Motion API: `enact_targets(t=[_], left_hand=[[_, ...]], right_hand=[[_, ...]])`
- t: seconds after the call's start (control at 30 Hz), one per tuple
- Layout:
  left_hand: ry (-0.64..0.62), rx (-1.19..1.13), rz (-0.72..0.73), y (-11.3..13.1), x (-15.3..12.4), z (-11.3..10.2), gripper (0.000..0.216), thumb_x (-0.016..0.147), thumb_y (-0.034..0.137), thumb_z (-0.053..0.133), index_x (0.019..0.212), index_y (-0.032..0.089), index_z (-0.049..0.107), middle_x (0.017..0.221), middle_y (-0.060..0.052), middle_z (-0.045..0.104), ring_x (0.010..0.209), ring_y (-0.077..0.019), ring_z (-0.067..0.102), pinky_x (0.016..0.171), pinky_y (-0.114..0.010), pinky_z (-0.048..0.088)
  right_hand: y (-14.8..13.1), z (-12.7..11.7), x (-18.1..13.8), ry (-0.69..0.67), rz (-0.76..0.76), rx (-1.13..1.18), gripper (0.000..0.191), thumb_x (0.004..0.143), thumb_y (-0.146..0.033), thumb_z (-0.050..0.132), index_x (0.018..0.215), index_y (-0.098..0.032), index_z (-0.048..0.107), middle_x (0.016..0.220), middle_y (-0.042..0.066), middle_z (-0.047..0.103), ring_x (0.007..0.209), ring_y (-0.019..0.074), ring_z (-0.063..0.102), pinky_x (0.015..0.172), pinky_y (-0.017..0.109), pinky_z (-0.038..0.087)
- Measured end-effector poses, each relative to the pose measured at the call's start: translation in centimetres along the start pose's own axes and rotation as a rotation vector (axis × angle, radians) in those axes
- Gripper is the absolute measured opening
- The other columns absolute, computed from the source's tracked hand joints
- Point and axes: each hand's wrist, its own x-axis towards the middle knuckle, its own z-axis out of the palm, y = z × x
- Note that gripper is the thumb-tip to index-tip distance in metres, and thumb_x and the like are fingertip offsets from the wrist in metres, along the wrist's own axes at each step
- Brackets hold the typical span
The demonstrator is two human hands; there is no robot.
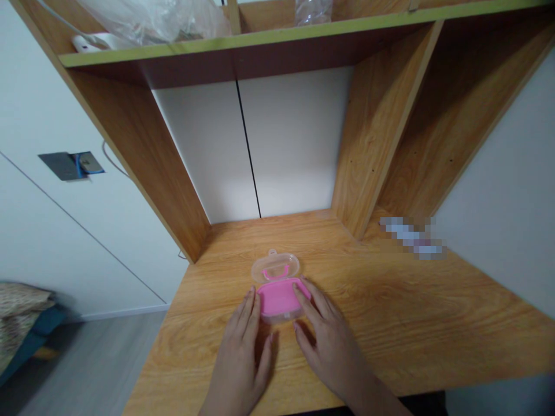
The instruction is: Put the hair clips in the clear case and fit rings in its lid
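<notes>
A small clear plastic case [277, 286] lies open on the wooden desk [390, 323], its pink tray toward me and its clear lid [276, 266] folded back. My left hand [243, 352] rests flat on the desk, its fingertips touching the case's left side. My right hand [327, 335] lies flat on the other side, fingertips against the case's right edge. Neither hand grips the case.
Wooden side panels [143, 156] and a divider [377, 138] enclose the desk's back, with a white back wall [269, 144]. A shelf [260, 43] above carries a clear plastic bag [160, 20]. A blurred item [411, 236] lies at the right back. Floor lies left.
</notes>
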Motion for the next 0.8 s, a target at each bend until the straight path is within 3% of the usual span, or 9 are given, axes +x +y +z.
enact_targets(t=[0.27,0.4,0.57,0.8], left_hand=[[-0.015,-0.071,-0.054,0.09,-0.17,-0.15,0.072,0.096,0.026,0.055,0.160,0.023,0.021,0.162,-0.014,0.036,0.147,-0.0309,0.039,0.115,-0.054,0.043],[0.068,-0.122,-0.147,-0.36,-0.35,0.15,0.068,0.095,0.028,0.056,0.155,0.019,0.027,0.153,-0.018,0.046,0.139,-0.0310,0.049,0.111,-0.054,0.047],[0.133,0.026,-0.280,-0.44,-0.19,0.01,0.037,0.086,0.031,0.062,0.119,0.014,0.059,0.133,-0.018,0.057,0.123,-0.0354,0.056,0.104,-0.057,0.049],[0.048,0.145,-0.338,-0.18,0.28,-0.15,0.014,0.088,0.021,0.054,0.096,0.018,0.064,0.124,-0.016,0.058,0.115,-0.0342,0.057,0.099,-0.055,0.048]], right_hand=[[-0.21,0.04,-0.03,0.016,0.008,0.030,0.067,0.090,-0.017,0.054,0.154,-0.026,0.038,0.157,0.010,0.041,0.141,0.0316,0.044,0.113,0.054,0.046],[-0.08,0.24,-0.14,0.044,0.022,0.040,0.063,0.092,-0.019,0.053,0.153,-0.026,0.040,0.159,0.011,0.037,0.143,0.0315,0.042,0.114,0.054,0.045],[0.02,0.32,-0.18,0.096,0.029,0.072,0.062,0.093,-0.019,0.051,0.153,-0.025,0.038,0.158,0.011,0.036,0.144,0.0314,0.040,0.114,0.055,0.045],[-0.11,0.35,-0.11,0.117,0.052,0.137,0.064,0.090,-0.016,0.052,0.152,-0.025,0.038,0.154,0.011,0.040,0.142,0.0300,0.043,0.115,0.053,0.044]])
